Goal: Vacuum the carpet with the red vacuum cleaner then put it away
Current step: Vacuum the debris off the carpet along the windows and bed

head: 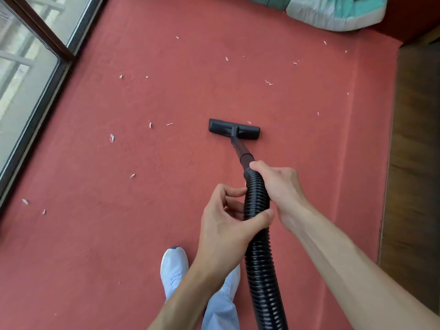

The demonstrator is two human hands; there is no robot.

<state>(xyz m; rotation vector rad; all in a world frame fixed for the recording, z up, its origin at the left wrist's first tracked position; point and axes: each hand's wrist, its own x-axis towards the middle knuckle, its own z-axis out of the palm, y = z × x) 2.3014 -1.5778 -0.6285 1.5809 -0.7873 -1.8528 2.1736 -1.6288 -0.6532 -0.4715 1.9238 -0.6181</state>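
Note:
A black ribbed vacuum hose (260,258) runs up from the bottom of the view to a dark wand (240,148) that ends in a flat black floor nozzle (234,129) lying on the red carpet (119,234). My right hand (278,186) grips the top of the hose where it meets the wand. Just below it, my left hand (228,222) holds the hose with its thumb across the front and fingers curled behind. Several small white paper scraps (112,138) are scattered over the carpet. The red vacuum body is out of view.
A glass sliding door with a dark frame (35,96) borders the carpet on the left. A folded quilt (333,13) lies at the far edge. Wooden floor (414,163) runs along the right. My feet in white shoes (173,270) stand on the carpet.

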